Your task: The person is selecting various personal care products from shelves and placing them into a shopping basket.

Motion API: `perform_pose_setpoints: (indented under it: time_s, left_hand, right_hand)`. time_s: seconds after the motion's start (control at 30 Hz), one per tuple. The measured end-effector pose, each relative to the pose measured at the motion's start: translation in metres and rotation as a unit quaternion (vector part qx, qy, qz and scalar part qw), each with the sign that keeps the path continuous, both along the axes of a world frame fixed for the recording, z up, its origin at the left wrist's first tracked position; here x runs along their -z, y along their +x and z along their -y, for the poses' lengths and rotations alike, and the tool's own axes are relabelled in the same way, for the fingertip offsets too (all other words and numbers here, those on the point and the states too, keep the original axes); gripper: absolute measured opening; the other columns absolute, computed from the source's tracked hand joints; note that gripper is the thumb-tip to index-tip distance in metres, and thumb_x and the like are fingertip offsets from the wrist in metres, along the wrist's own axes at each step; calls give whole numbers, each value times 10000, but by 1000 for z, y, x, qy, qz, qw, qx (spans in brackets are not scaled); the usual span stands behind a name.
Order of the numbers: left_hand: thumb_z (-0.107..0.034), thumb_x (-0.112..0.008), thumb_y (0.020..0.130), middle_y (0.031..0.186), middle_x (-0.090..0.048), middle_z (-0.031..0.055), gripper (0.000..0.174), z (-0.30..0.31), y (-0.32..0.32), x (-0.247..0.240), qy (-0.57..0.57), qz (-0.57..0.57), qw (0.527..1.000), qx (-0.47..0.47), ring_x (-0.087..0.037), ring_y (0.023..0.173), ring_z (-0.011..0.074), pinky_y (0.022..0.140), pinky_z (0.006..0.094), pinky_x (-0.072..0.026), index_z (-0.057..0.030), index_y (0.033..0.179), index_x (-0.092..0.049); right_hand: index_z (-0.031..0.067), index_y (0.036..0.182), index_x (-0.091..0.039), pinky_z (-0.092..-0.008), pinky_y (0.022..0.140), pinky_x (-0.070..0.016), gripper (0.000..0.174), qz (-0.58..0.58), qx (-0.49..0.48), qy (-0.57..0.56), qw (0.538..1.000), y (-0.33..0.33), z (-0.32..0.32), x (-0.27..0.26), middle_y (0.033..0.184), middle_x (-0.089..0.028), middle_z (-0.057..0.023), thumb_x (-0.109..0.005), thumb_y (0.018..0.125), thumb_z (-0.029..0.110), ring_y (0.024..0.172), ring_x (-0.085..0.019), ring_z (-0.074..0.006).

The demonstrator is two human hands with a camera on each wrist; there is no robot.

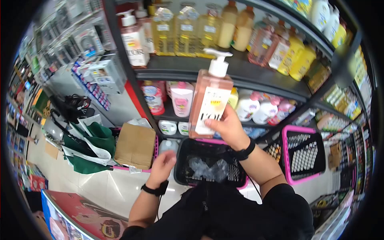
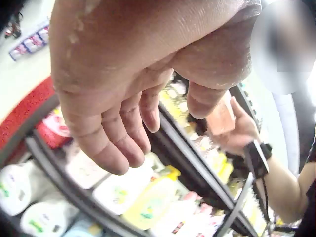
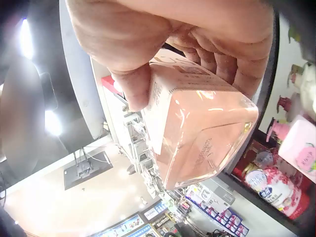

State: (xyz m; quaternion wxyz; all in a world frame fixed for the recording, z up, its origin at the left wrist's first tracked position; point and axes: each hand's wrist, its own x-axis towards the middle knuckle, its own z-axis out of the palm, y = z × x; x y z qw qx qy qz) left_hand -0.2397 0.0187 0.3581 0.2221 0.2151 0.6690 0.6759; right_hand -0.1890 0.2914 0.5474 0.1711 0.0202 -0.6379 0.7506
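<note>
My right hand (image 1: 231, 129) grips a pink pump bottle (image 1: 209, 102) by its lower part, with the thumb across the front label. The bottle is held up in front of the shelves, its white pump (image 1: 219, 64) on top. From below, the right wrist view shows the clear pink base of the bottle (image 3: 207, 136), with fingers wrapped round its far side. My left hand (image 1: 162, 167) hangs lower and to the left, its fingers loosely bent around nothing. In the left wrist view that hand (image 2: 123, 94) overlaps the shelves behind it.
Yellow bottles (image 1: 186, 34) and a similar pink pump bottle (image 1: 134, 44) line the upper shelf (image 1: 176, 64). Below stand a pink bottle (image 1: 181, 98) and white ones. On the floor are a black basket (image 1: 182, 172) with plastic bags, another basket (image 1: 285, 154) and a cardboard box (image 1: 136, 145).
</note>
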Motion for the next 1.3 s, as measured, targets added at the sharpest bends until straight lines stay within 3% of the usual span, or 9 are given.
perform_pose_setpoints:
  time_s: [0.17,0.3,0.5,0.6,0.73,0.93,1.07,1.17,1.3]
  left_hand:
    - [-94,-683,940,1391,-549,149,666,-101,17,-120,137,-66,974,169,-579,1224,221,1068,387,-445,7,1511,-354]
    - [-17,-696,908,1348,-581,107,674,-181,59,-157,147,38,964,217,-596,1219,182,1043,361,-477,1,1484,-346]
    - [-39,-769,861,1266,-630,99,651,-286,145,-146,102,2,958,268,-633,1149,185,998,365,-512,-6,1418,-434]
    - [-89,-819,831,1251,-636,113,673,-345,194,-136,28,-162,946,281,-637,1145,206,995,386,-505,1,1394,-462]
    - [-124,-839,822,1236,-643,126,681,-430,261,-135,35,-188,933,306,-638,1140,220,993,380,-493,5,1383,-476]
    - [-136,-829,834,1245,-644,148,664,-522,327,-124,23,-157,922,352,-639,1148,243,983,384,-501,17,1377,-479]
    - [-164,-797,832,1244,-635,191,577,-558,331,-73,-47,-335,871,356,-621,1168,353,1022,449,-476,10,1318,-538]
    - [-168,-770,822,1277,-622,200,504,-560,317,-18,-116,-512,776,350,-603,1185,395,1055,484,-450,-10,1268,-597]
    - [-189,-745,808,1083,-686,135,281,-552,319,0,-103,-549,761,329,-609,1139,335,1074,488,-426,-41,1040,-692]
  right_hand:
    - [-26,1390,-453,-359,998,-529,604,87,7,-73,993,93,-15,40,1245,-645,-102,-776,887,60,1141,-635,-162]
    - [-31,1377,-471,-340,977,-520,602,87,46,-43,994,151,-53,61,1237,-638,-94,-791,878,75,1129,-628,-155]
    - [-25,1489,-362,-374,1040,-484,747,57,65,40,995,250,-159,53,1318,-607,-151,-788,891,115,1229,-592,-209]
    - [6,1539,-294,-394,1071,-452,840,10,96,121,988,306,-233,31,1352,-570,-113,-792,865,56,1228,-572,-207]
    - [21,1354,-564,-356,953,-509,623,58,89,276,955,379,-319,-3,1176,-657,-120,-838,810,153,1090,-640,-211]
    - [11,1223,-640,-387,883,-551,541,110,73,378,916,443,-407,-1,1078,-721,-180,-836,775,243,1007,-707,-326]
    - [24,1134,-673,-407,850,-555,507,135,78,441,884,464,-450,42,1035,-723,-196,-831,771,340,968,-700,-370]
    - [24,1067,-668,-440,801,-555,488,253,85,491,829,480,-489,99,960,-721,-195,-871,703,277,899,-697,-391]
    - [40,1065,-679,-462,820,-558,429,346,41,496,795,488,-520,212,972,-723,-216,-807,698,223,923,-693,-407]
